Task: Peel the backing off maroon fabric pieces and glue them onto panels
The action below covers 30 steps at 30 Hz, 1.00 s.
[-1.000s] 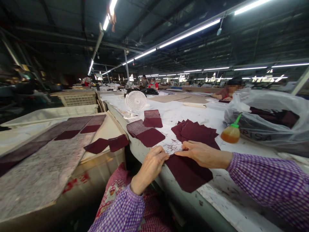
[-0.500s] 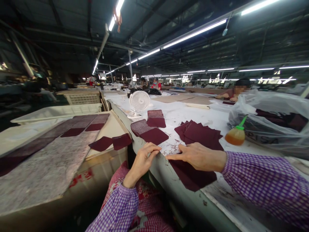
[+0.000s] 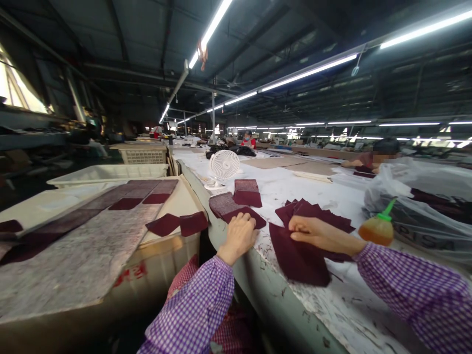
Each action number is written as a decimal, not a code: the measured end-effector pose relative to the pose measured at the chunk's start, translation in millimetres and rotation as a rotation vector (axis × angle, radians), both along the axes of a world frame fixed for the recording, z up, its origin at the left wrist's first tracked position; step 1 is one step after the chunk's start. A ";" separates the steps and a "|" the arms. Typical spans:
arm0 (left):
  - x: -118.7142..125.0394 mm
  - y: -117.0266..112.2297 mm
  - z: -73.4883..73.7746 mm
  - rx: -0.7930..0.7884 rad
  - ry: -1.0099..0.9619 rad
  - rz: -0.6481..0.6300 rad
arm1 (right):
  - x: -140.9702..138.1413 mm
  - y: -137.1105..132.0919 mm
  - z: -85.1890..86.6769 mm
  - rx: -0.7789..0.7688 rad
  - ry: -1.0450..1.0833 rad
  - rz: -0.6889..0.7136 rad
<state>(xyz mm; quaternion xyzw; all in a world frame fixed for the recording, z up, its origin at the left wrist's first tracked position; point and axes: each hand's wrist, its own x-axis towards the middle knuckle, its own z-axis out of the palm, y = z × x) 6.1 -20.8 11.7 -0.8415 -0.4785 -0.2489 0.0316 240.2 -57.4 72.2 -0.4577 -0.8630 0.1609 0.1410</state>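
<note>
My left hand (image 3: 239, 235) rests curled on the near corner of a dark red fabric piece (image 3: 254, 216) on the white table (image 3: 295, 184). My right hand (image 3: 320, 233) pinches the top edge of another dark red fabric piece (image 3: 298, 258) lying in front of me. Just behind my right hand a stack of dark red pieces (image 3: 317, 212) is fanned out. Two more pieces (image 3: 247, 191) lie further back, near a small white fan (image 3: 224, 164).
An amber bottle with a green nozzle (image 3: 378, 228) stands right of the stack, before a clear plastic bag of fabric (image 3: 424, 201). At left a board (image 3: 96, 231) over crates carries more red pieces. Other people work at the far end and right.
My left hand has left the table edge and reached forward onto the fabric piece by the fan side. My right hand has drawn the near piece up and away from the edge.
</note>
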 end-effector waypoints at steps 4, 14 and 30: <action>10.0 -3.3 3.9 -0.011 0.000 -0.017 | 54.3 35.0 1.7 0.185 0.097 -0.386; -6.4 20.1 -1.4 -0.153 -0.466 0.185 | 43.1 47.5 -2.6 0.474 -0.151 -0.263; -98.6 47.2 23.2 -0.271 -1.740 0.171 | -87.8 103.8 -40.9 0.284 -0.191 0.136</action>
